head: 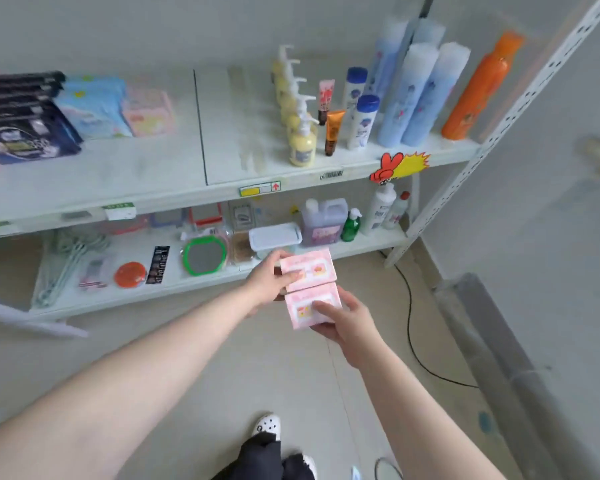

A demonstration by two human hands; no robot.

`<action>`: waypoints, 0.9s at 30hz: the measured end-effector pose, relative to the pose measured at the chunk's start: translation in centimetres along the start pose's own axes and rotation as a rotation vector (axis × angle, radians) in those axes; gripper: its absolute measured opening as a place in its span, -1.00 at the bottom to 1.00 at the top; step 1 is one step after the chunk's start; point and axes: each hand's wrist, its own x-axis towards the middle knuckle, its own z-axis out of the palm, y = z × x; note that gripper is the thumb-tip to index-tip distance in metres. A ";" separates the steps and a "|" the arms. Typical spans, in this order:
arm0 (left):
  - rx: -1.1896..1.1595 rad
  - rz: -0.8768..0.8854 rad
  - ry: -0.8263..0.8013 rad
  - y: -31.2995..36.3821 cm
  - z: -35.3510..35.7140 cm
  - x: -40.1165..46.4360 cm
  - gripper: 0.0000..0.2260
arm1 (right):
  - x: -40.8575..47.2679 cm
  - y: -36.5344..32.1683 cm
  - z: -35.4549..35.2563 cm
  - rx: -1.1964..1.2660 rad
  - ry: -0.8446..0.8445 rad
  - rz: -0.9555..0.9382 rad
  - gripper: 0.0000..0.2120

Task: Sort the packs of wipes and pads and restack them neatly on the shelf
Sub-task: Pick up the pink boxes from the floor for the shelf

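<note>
- 2 pink packs, held side by side out in front of the shelving, above the floor: far pink pack (307, 269), near pink pack (311, 305), long edges touching.
- Left hand (270, 279): curled round the left end of the far pink pack, thumb on top.
- Right hand (344, 323): curled round the near pink pack, thumb pressed on its top face, fingers beneath.
- Destination, judged: upper shelf (174, 174), left section, where a matching pink stack (148, 111) sits at the back beside the blue packs (94, 107) and the dark packs (25, 116).
- Step in hand, judged: carrying like packs together before restacking; neither yet placed.
- Next move calls for: raising both packs up and left, squaring edges with the pink stack, setting them flat, avoiding the blue packs alongside.
- Right section of the upper shelf: pump bottles (300, 133), tubes and tall bottles, well apart from the packs.
</note>
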 end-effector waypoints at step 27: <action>-0.289 -0.131 0.357 6.3 -32.0 2.5 -0.57 | 5.9 -11.1 30.1 -0.116 -0.282 -0.053 -0.66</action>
